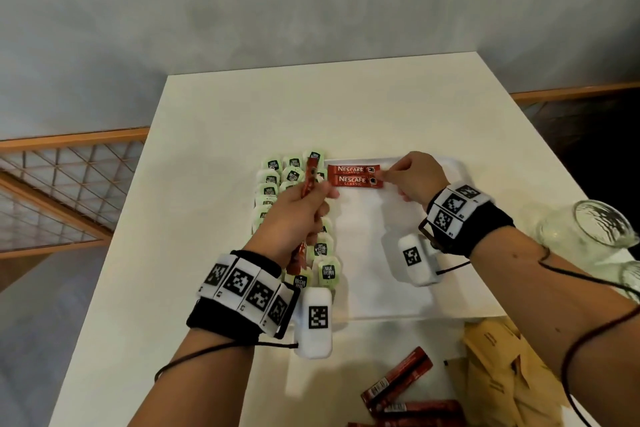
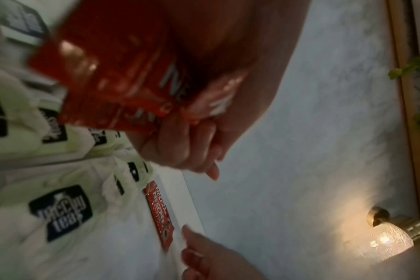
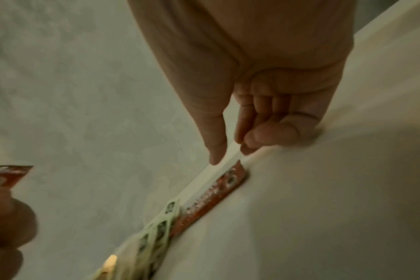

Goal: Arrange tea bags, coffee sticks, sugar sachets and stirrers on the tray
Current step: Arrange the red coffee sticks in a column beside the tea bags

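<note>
A white tray (image 1: 381, 288) lies on the white table. Green-and-white tea bags (image 1: 292, 175) fill its left side in overlapping rows. Two red coffee sticks (image 1: 353, 175) lie side by side at the tray's far edge, just right of the tea bags. My left hand (image 1: 322, 196) hovers over the tea bags and grips a bundle of red coffee sticks (image 1: 310, 177), seen close up in the left wrist view (image 2: 113, 75). My right hand (image 1: 388, 178) is at the right end of the two laid sticks (image 3: 211, 199). Its thumb and fingertips (image 3: 247, 149) are just off that end and hold nothing.
Loose red coffee sticks (image 1: 401, 388) and a heap of brown sugar sachets (image 1: 502, 374) lie on the table in front of the tray. Glass jars (image 1: 595, 229) stand at the right edge. The tray's middle and right are bare white.
</note>
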Action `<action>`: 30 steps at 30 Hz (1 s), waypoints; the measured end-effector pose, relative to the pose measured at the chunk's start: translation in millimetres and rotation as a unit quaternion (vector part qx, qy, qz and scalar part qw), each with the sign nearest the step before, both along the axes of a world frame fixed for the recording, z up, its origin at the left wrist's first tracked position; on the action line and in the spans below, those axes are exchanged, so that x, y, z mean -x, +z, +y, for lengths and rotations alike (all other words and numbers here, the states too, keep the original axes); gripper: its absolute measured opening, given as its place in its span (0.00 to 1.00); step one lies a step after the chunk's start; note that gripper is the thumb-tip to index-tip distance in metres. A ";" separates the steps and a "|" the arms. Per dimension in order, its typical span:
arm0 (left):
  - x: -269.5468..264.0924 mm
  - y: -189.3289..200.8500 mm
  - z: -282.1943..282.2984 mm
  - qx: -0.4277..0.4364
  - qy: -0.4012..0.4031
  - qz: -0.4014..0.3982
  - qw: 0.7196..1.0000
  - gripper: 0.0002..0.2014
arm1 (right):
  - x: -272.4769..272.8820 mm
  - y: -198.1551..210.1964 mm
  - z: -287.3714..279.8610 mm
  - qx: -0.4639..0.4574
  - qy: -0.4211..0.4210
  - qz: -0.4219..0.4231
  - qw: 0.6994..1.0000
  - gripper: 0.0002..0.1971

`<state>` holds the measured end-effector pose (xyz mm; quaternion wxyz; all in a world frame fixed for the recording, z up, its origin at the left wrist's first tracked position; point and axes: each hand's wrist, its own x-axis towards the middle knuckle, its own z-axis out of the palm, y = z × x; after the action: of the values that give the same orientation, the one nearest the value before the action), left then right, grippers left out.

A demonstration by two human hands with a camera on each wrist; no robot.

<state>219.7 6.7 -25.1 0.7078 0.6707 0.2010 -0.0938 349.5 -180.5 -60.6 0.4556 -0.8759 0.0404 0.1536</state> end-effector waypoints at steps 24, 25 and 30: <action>9.1 14.1 -40.6 -0.115 0.095 -0.086 0.985 0.05 | 71.2 33.6 -40.3 -0.325 -0.026 -0.015 0.945 0.04; 8.8 14.5 -38.9 -0.135 0.094 -0.087 0.982 0.07 | 71.1 34.7 -42.0 -0.316 -0.020 -0.019 0.948 0.04; 10.0 17.0 -31.9 -0.152 0.069 -0.112 0.980 0.05 | 66.0 38.4 -52.7 -0.240 0.038 -0.022 0.970 0.04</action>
<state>209.7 -25.2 -8.1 0.6200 0.7615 0.1781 0.0624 283.6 -233.2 -22.2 0.6475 -0.7447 -0.0408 0.1565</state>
